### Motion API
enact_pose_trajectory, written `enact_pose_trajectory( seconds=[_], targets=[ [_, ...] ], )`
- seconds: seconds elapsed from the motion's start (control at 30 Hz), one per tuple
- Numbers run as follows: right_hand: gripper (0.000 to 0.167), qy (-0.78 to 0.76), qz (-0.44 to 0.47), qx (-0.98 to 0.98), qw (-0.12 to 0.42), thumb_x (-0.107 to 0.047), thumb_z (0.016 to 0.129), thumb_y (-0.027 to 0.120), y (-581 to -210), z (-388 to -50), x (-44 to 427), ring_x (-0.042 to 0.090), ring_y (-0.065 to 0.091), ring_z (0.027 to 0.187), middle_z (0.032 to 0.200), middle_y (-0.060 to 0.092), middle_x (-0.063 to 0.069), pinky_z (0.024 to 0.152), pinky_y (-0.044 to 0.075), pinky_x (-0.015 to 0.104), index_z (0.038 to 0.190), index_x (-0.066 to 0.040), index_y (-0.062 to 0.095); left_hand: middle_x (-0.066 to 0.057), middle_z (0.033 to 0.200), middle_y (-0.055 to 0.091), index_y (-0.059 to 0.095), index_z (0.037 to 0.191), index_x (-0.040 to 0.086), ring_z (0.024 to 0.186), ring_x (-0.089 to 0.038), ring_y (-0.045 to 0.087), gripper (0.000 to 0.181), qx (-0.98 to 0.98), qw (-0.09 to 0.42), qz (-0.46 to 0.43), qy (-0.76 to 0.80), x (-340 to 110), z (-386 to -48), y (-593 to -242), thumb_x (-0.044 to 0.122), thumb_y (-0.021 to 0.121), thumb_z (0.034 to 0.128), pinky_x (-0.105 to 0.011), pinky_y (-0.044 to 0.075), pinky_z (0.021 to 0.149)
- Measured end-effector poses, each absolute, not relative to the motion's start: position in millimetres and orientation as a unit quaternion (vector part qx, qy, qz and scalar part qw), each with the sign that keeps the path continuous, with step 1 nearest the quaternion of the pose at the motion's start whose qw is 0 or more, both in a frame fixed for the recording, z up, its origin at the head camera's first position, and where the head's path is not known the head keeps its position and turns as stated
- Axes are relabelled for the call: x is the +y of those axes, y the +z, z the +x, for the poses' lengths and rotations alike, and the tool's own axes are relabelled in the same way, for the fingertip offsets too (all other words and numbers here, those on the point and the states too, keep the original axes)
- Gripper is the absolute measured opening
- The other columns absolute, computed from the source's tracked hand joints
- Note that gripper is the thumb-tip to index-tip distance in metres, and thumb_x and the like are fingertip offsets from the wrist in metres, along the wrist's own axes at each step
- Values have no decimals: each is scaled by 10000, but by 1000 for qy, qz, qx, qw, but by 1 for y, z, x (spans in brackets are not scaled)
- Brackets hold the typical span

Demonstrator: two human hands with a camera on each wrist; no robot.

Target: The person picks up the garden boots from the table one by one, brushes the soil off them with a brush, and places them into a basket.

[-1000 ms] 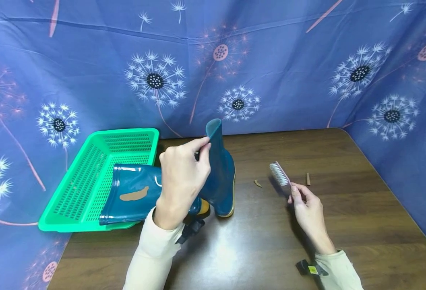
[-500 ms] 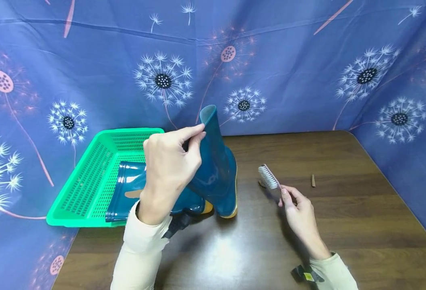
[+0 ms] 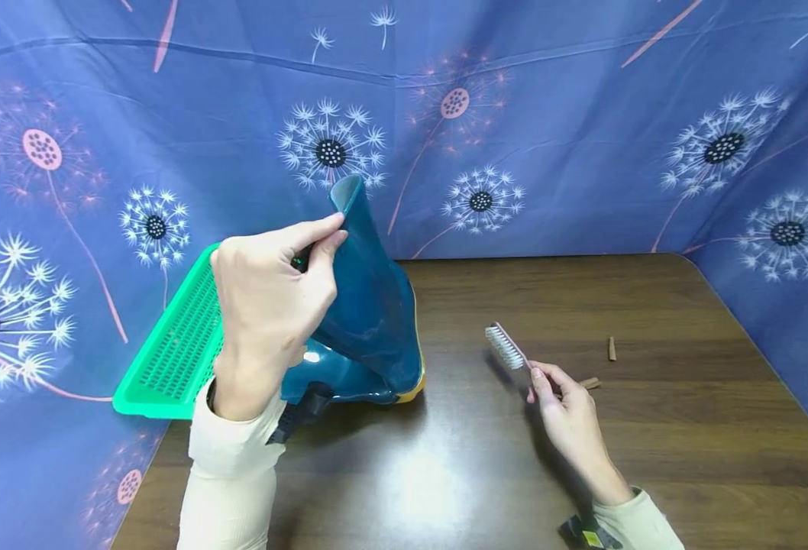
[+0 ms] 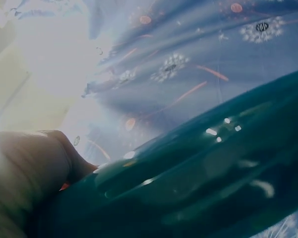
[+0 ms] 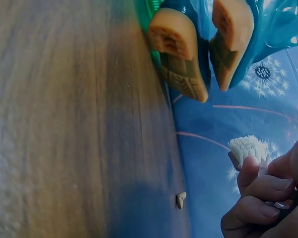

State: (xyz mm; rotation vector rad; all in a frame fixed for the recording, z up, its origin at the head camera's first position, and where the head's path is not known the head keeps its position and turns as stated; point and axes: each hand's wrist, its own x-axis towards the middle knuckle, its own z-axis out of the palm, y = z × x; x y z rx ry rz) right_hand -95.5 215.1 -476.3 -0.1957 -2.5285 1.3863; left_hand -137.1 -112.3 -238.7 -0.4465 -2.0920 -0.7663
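My left hand (image 3: 266,305) pinches the top edge of a blue rubber boot (image 3: 370,298), held tilted with its opening up. A second blue boot (image 3: 335,374) lies behind and below it, mostly hidden by the hand and the first boot. In the left wrist view the boot's glossy shaft (image 4: 213,163) runs beside the hand (image 4: 35,173). My right hand (image 3: 572,424) grips a brush (image 3: 507,347) by its handle, white bristles showing, over the table. The right wrist view shows both tan boot soles (image 5: 176,49) and the brush bristles (image 5: 248,148) above my curled fingers.
A green perforated basket (image 3: 177,344) stands at the left, partly behind my left hand. Two small brown pieces lie on the wooden table (image 3: 514,473), one upright-looking piece (image 3: 612,349) and one beside the right hand (image 3: 590,383). A patterned blue cloth (image 3: 548,153) hangs behind.
The left hand and its boot have moved left, covering more of the lying boot and the basket. The brush remains gripped, lower than half a second ago. The view has shifted somewhat.
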Motion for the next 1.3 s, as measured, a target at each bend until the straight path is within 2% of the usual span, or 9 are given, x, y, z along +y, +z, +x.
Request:
enact_pose_trajectory(
  seconds=[0.2, 0.43, 0.67, 0.83, 1.0, 1.3],
  targets=[
    [219, 463, -38, -875, 135, -145, 1092, 591, -475, -97, 208, -3, 549, 661, 750, 672, 7, 611, 426, 197, 1196, -58, 763, -52, 500, 603, 854, 1120, 171, 383, -76, 272, 163, -835, 430, -154, -306, -131, -134, -235, 214, 763, 992, -251, 130, 425],
    [215, 455, -9, -879, 139, -146, 1089, 601, -475, -97, 202, -2, 540, 659, 738, 660, -28, 606, 417, 189, 1211, -87, 768, -54, 564, 686, 850, 1124, 140, 386, -31, 286, 187, -836, 442, -156, -285, -148, -132, -235, 238, 756, 995, -236, 120, 429],
    [208, 461, -2, -877, 137, -137, 1086, 604, -479, -94, 198, -7, 538, 666, 735, 653, -46, 609, 417, 187, 1205, -88, 768, -56, 482, 578, 851, 1122, 161, 397, 0, 259, 179, -834, 452, -143, -283, -165, -131, -233, 239, 770, 983, -221, 103, 448],
    [205, 462, 0, -877, 135, -136, 1086, 604, -481, -93, 195, -5, 542, 655, 731, 656, -53, 608, 426, 203, 1195, -91, 772, -77, 487, 587, 857, 1108, 199, 399, 23, 263, 159, -833, 451, -133, -291, -178, -132, -227, 236, 779, 973, -201, 111, 452],
    [206, 461, -3, -878, 128, -139, 1085, 606, -482, -91, 194, -6, 542, 660, 734, 655, -62, 611, 430, 214, 1196, -93, 772, -113, 560, 656, 854, 1119, 186, 413, 24, 268, 174, -840, 448, -127, -280, -190, -131, -222, 242, 772, 976, -202, 114, 458],
    [206, 463, -7, -878, 119, -133, 1082, 610, -480, -88, 191, -5, 568, 679, 739, 665, -49, 639, 474, 193, 1197, -75, 771, -196, 731, 772, 858, 1094, 173, 437, 131, 301, 158, -841, 451, -104, -279, -202, -134, -214, 219, 777, 966, -166, 131, 461]
  ],
)
